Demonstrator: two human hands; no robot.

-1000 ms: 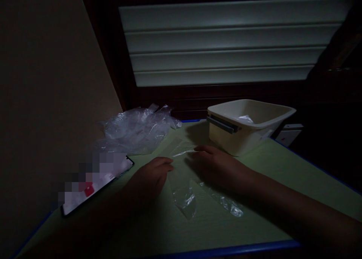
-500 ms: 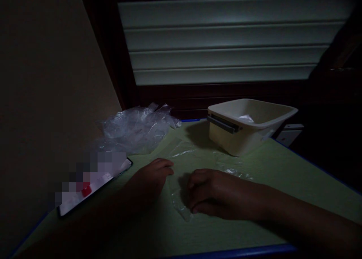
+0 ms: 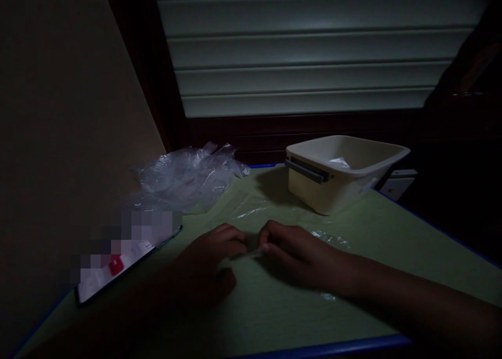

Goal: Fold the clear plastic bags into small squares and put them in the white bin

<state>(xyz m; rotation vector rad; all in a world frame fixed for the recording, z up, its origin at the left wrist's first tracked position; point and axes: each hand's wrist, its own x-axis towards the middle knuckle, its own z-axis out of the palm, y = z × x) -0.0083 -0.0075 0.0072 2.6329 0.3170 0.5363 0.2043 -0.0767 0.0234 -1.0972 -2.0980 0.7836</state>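
Note:
A thin clear plastic bag (image 3: pixel 254 253) stretches in the small gap between my hands, just above the table; most of it is hidden or too dark to trace. My right hand (image 3: pixel 300 254) is closed, thumb and forefinger pinching the bag's edge. Opposite it, my left hand (image 3: pixel 215 254) has its fingers slightly bent at the plastic and its thumb apart from them, lower down. Beyond the hands, another clear plastic sheet or bag (image 3: pixel 251 208) lies flat. Shiny bits of film (image 3: pixel 329 239) show behind my right wrist.
A crumpled heap of clear plastic bags (image 3: pixel 188 178) sits at the back left. A cream bin with a grey handle (image 3: pixel 314 192) stands back right, with some plastic (image 3: pixel 339 163) inside. A lit phone or tablet (image 3: pixel 117 267) lies left on the green table (image 3: pixel 274 317), whose edge is blue.
My right hand has risen off the table surface and turned into a pinch, lifting the plastic's edge. My left hand has shifted slightly toward it, its thumb now apart.

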